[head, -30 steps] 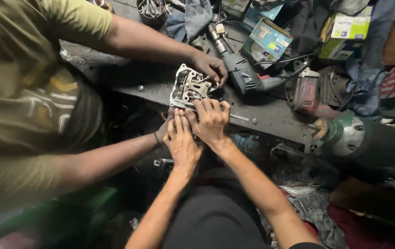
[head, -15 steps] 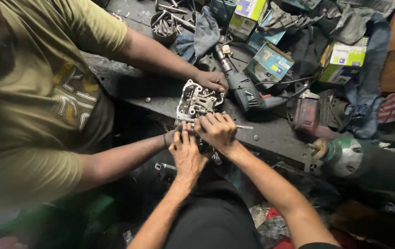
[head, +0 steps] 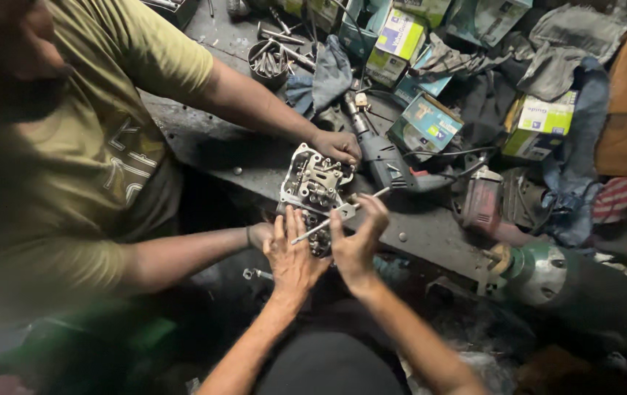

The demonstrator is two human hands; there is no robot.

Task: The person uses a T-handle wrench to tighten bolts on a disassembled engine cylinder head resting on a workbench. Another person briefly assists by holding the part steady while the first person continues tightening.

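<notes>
A: Hands status?

B: Left hand (head: 293, 257) flat, fingers spread and straight, pressed against the near side of the cylinder head (head: 313, 186). Not gripping anything. Right hand (head: 357, 245) half curled, thumb and fingertips pinched on a thin metal rod (head: 335, 218) with a small flat plate on it.

A: Rod orientation?

B: Tilted, low end toward the left hand, high end up past the right fingertips toward the drill (head: 386, 162). It crosses the lower part of the cylinder head.

A: Where's the head sitting?

B: At the near edge of the dark metal bench (head: 430, 227), standing up on edge, valve side facing the camera. Directly above and touching both hands.

A: Other person?

B: Person in an olive shirt on the left. One hand (head: 337, 145) clamps the top far corner of the cylinder head. Other hand (head: 258, 232) comes in low from the left, just beside the left hand; can't tell what it grips.

A: Clearance?

B: Tight. Drill lies just right of the head, nearly touching. Red tool (head: 483, 201) further right. Cardboard boxes (head: 424, 123) and rags (head: 326, 73) crowd the far side. A cup of bits (head: 268, 64) sits up left. Bare bench strip left of the head and a patch right of the right hand. Green motor (head: 555, 274) off the bench's right end.
</notes>
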